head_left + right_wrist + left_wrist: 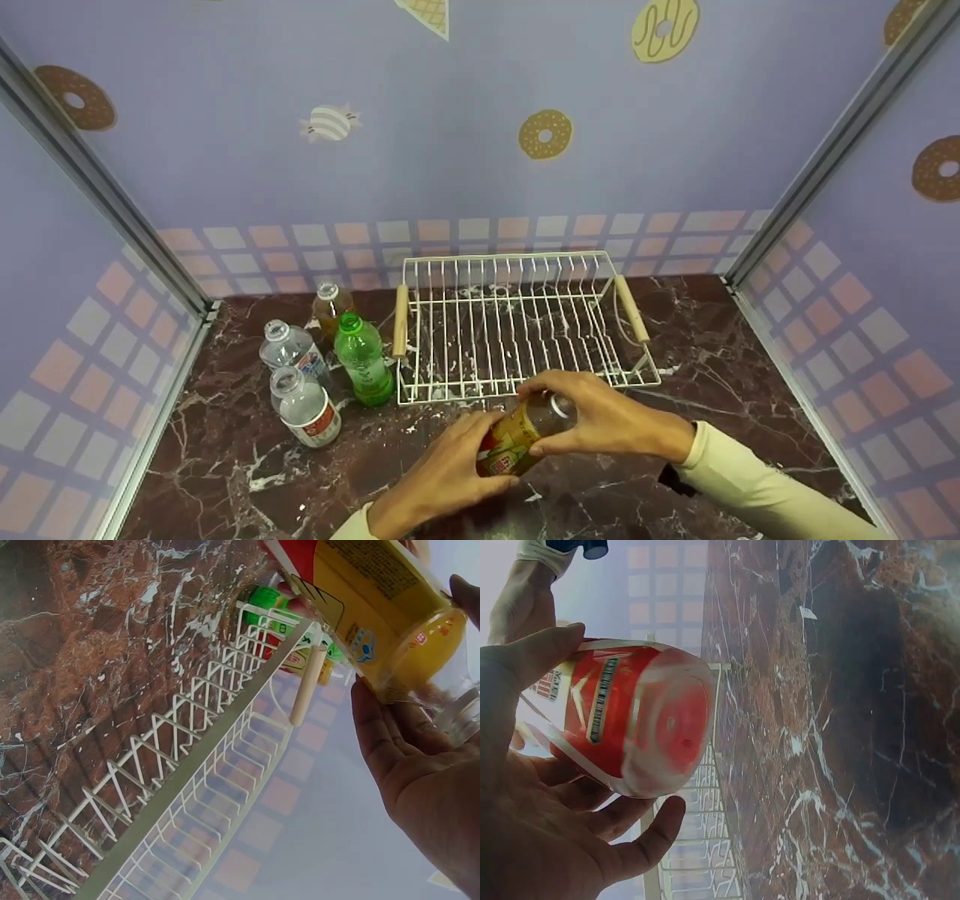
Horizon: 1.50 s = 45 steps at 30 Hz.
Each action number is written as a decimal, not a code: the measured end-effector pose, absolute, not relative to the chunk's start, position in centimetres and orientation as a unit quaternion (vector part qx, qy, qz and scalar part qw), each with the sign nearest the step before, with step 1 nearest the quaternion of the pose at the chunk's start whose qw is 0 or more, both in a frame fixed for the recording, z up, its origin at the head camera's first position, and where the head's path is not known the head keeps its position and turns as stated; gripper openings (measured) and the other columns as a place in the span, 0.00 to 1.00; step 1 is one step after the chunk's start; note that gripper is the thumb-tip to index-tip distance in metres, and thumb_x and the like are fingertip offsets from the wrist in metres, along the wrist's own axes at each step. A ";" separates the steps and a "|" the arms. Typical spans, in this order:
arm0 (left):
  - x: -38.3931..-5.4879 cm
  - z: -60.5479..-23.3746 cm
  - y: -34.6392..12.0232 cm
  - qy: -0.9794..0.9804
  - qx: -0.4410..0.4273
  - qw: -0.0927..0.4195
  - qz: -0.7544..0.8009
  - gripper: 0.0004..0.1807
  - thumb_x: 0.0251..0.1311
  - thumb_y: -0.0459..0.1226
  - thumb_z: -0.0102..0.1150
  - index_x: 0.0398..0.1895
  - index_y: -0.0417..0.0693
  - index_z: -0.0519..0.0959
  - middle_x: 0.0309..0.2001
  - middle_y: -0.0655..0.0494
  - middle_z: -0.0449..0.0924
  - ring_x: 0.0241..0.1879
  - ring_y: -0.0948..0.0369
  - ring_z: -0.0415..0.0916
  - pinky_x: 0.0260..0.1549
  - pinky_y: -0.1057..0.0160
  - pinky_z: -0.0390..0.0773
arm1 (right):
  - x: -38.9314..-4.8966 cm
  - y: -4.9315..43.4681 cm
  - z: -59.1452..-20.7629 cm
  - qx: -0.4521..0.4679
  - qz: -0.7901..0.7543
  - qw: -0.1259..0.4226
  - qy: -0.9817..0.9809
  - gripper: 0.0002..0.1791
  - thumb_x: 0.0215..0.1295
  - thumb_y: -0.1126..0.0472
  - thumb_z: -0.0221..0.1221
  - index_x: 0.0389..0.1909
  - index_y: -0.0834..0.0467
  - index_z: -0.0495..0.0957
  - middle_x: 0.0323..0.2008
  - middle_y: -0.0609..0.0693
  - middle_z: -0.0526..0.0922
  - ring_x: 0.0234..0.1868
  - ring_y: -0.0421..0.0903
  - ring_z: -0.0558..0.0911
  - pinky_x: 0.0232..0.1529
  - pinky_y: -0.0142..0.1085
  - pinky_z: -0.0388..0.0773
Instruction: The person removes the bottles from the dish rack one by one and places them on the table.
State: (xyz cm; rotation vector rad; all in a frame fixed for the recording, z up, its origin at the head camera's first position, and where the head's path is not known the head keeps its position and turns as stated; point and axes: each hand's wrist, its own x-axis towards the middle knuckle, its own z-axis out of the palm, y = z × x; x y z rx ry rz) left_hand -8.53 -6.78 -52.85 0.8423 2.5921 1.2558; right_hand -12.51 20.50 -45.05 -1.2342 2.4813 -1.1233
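A clear plastic bottle (514,445) with a yellow and red label is held tilted in both hands, in front of the wire rack. My left hand (442,469) grips its base end, thumb on one side and fingers on the other. Around the shoulder near the neck, my right hand (611,420) holds the same bottle. The left wrist view shows the bottle's reddish base (676,724) facing the camera. In the right wrist view the yellow label (375,600) shows, with the clear neck (459,716) partly behind the fingers.
Behind the hands stands a white wire dish rack (517,387) with wooden handles (631,309). Left of it are a green bottle (364,364), two clear bottles (304,412) and a brownish one (328,309). Patterned walls (450,172) enclose the dark marbled counter (720,382).
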 end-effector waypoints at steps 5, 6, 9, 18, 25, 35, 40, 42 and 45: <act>-8.7 -53.3 -6.6 0.854 0.273 0.068 0.437 0.45 0.60 0.45 0.82 0.78 0.45 0.71 0.65 0.54 0.78 0.61 0.56 0.78 0.62 0.50 0.86 | -12.8 20.8 -45.3 -0.408 -0.408 0.054 0.815 0.40 0.62 0.53 0.81 0.71 0.62 0.77 0.60 0.54 0.88 0.54 0.48 0.88 0.57 0.43 0.90; -8.8 -53.4 -6.6 0.851 0.271 0.066 0.445 0.45 0.59 0.44 0.83 0.77 0.45 0.71 0.65 0.54 0.78 0.61 0.55 0.78 0.63 0.48 0.86 | -12.9 20.9 -45.3 -0.406 -0.414 0.049 0.813 0.41 0.62 0.54 0.81 0.72 0.63 0.76 0.60 0.55 0.88 0.54 0.49 0.88 0.57 0.43 0.90; -9.0 -53.9 -6.6 0.842 0.262 0.060 0.469 0.44 0.58 0.42 0.83 0.76 0.45 0.72 0.64 0.52 0.78 0.61 0.52 0.79 0.64 0.45 0.85 | -13.2 21.3 -45.3 -0.405 -0.426 0.028 0.809 0.41 0.63 0.55 0.81 0.72 0.64 0.75 0.61 0.57 0.87 0.55 0.51 0.88 0.58 0.47 0.90; -9.1 -55.5 -6.3 0.811 0.226 0.062 0.536 0.46 0.58 0.33 0.82 0.78 0.36 0.67 0.67 0.39 0.76 0.66 0.38 0.79 0.65 0.36 0.83 | -13.5 22.4 -45.4 -0.375 -0.440 0.016 0.816 0.36 0.64 0.57 0.79 0.70 0.64 0.78 0.62 0.57 0.87 0.59 0.53 0.88 0.66 0.56 0.85; -9.2 -57.2 -5.7 0.798 0.212 0.061 0.561 0.47 0.58 0.32 0.82 0.78 0.39 0.67 0.69 0.38 0.76 0.68 0.35 0.78 0.66 0.34 0.82 | -13.8 23.2 -46.1 -0.348 -0.458 0.003 0.818 0.27 0.71 0.59 0.73 0.66 0.65 0.81 0.62 0.52 0.88 0.62 0.56 0.87 0.69 0.56 0.83; -9.4 -59.5 -4.9 0.797 0.210 0.026 0.566 0.46 0.57 0.32 0.82 0.78 0.41 0.67 0.66 0.36 0.79 0.66 0.37 0.81 0.65 0.36 0.83 | -13.7 23.8 -46.9 -0.283 -0.470 0.016 0.836 0.22 0.76 0.55 0.70 0.67 0.56 0.82 0.64 0.45 0.87 0.64 0.55 0.86 0.70 0.65 0.79; -9.5 -60.3 -4.4 0.799 0.196 0.011 0.568 0.46 0.56 0.34 0.83 0.76 0.41 0.68 0.66 0.34 0.78 0.65 0.35 0.80 0.63 0.33 0.83 | -13.7 24.0 -47.3 -0.270 -0.466 0.012 0.842 0.23 0.76 0.55 0.70 0.67 0.57 0.82 0.65 0.49 0.87 0.65 0.52 0.85 0.71 0.64 0.78; -9.6 -60.6 -4.2 0.796 0.193 0.013 0.573 0.47 0.56 0.33 0.83 0.77 0.41 0.67 0.67 0.32 0.77 0.65 0.34 0.80 0.63 0.33 0.83 | -13.7 24.1 -47.4 -0.266 -0.467 0.015 0.843 0.23 0.76 0.55 0.70 0.67 0.57 0.82 0.65 0.50 0.86 0.66 0.53 0.85 0.73 0.64 0.76; -9.7 -61.0 -3.9 0.794 0.193 0.015 0.576 0.47 0.57 0.32 0.83 0.77 0.40 0.67 0.68 0.31 0.76 0.65 0.33 0.79 0.63 0.35 0.84 | -13.7 24.3 -47.5 -0.263 -0.470 0.019 0.842 0.23 0.76 0.56 0.69 0.67 0.58 0.81 0.66 0.52 0.86 0.67 0.53 0.84 0.74 0.65 0.74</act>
